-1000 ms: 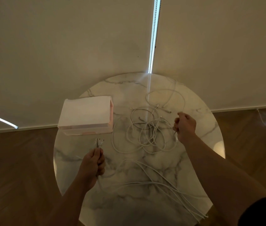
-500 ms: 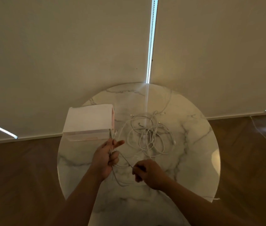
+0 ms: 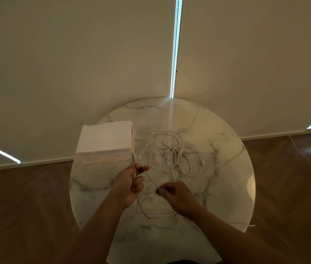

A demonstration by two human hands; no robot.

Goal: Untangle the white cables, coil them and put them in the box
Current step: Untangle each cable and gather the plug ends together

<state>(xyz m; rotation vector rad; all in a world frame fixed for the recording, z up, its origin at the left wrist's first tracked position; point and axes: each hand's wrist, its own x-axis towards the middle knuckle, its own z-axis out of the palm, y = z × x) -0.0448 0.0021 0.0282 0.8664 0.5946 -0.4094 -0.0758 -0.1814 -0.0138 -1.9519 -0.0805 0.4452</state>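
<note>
Round marble table [image 3: 217, 168] fills the lower centre of the frame, beige blinds behind it, wood floor either side. Your left hand [image 3: 130, 184] sits centre-left, fingers curled round a bunch of cable ends w/ plugs poking up just below the box [image 3: 106, 139], index finger loose. Your right hand [image 3: 177, 197] is lower centre, thumb & forefinger pinching one strand that runs taut up to the left hand. Rest of the white cables [image 3: 175, 155] lie tangled mid-table, right of the box; nothing coiled or boxed yet.

Advice: keep the plugs clamped in the left, slide the right pinch along that one strand away from the knot, & draw slowly so loops don't cinch. If it binds, stop & lift the crossing loop off.

Vs 1 s ago: both hands were wide apart then; they've come together now, and the long strands across the lower table are mostly gathered in.
</note>
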